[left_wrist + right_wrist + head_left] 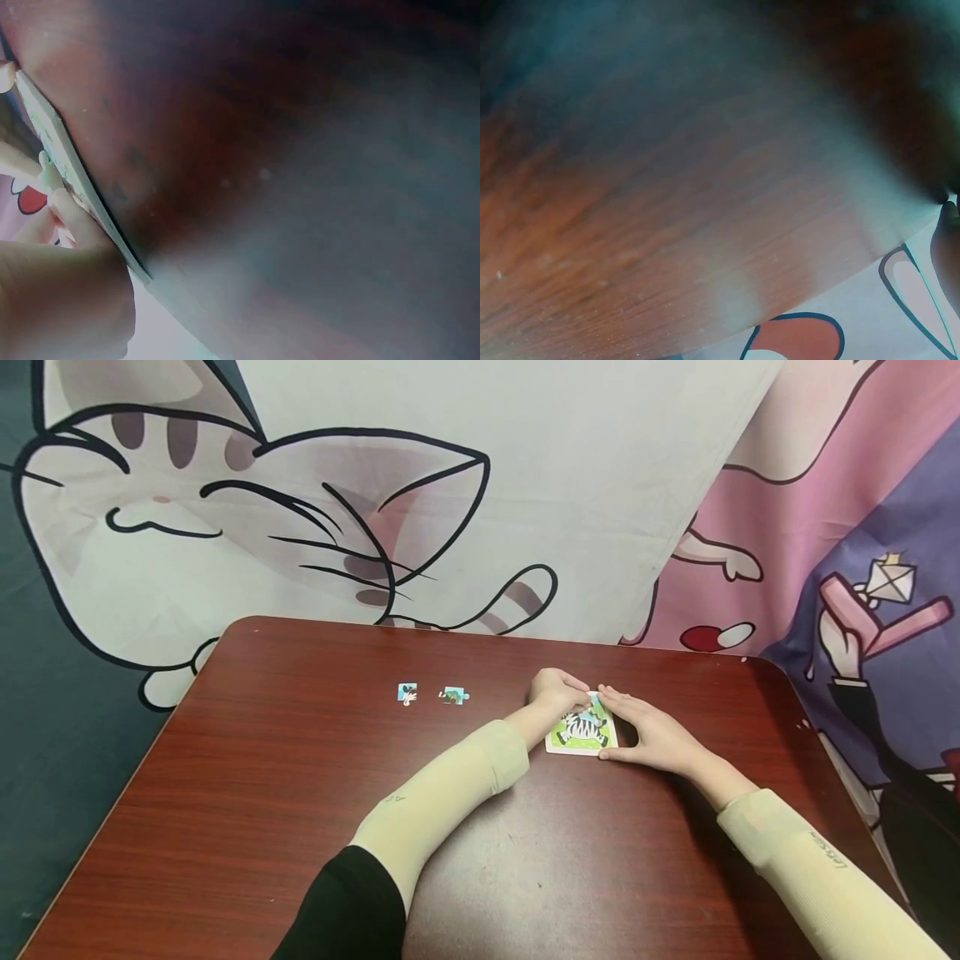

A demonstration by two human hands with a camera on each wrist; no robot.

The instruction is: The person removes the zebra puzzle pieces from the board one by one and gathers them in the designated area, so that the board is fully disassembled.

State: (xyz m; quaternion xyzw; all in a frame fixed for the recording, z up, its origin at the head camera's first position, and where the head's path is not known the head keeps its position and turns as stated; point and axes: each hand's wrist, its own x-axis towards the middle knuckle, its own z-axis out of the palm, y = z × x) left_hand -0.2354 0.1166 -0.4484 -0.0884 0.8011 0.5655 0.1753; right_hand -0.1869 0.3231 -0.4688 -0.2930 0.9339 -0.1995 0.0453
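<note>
A small jigsaw puzzle board (581, 732) with a zebra on green grass lies on the right half of the table. At its upper part, my left hand (557, 692) bends over the picture. In the left wrist view, that hand's fingers pinch a small greenish puzzle piece (49, 174) tilted against the board. My right hand (654, 735) holds the board's right side, thumb at the near corner and fingers at the far one. Only a dark fingertip shows at the right edge of the right wrist view.
Two loose puzzle pieces (407, 693) (454, 695) lie apart from each other to the left of the board. The reddish-brown table (247, 793) has its far edge against a cloth backdrop (585, 510) printed with cartoon cats.
</note>
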